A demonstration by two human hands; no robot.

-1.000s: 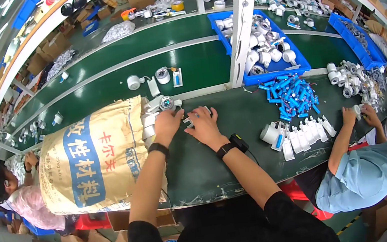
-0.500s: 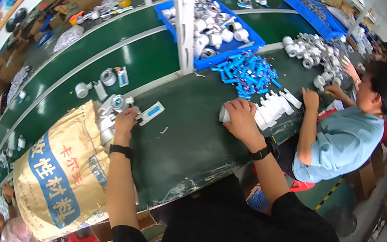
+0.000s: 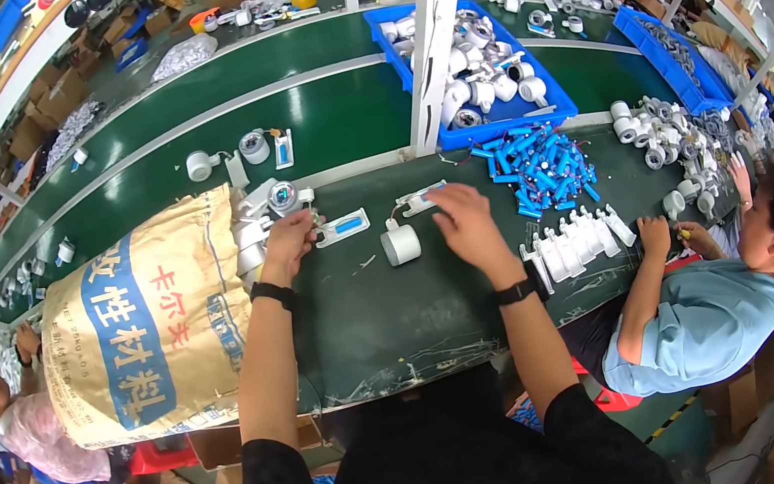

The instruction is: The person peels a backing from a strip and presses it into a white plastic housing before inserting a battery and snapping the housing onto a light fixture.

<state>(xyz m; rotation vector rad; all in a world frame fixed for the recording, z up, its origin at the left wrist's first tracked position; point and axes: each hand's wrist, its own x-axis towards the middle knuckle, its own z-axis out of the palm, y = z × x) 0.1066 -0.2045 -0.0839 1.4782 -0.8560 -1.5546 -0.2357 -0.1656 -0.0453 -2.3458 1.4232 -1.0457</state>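
My left hand is closed, fingertips pinched at the near end of an open white handle with a blue battery cell in it. What they pinch is too small to make out. My right hand has its fingers apart, at the right end of a second open white handle. A white cylindrical head stands on the dark green worktable just left of that hand, a thin wire rising from it toward the handle. Behind my left hand lies a round-headed white device with its inside showing.
A large paper sack lies at left. Blue battery cells are heaped at right, behind a row of white handle parts. A metal post stands before a full blue crate. A co-worker sits at right.
The white cylindrical head, earlier in my right hand beside the row of white parts, now stands farther left on the table, let go. My left hand stays near the battery handle. The view has shifted.
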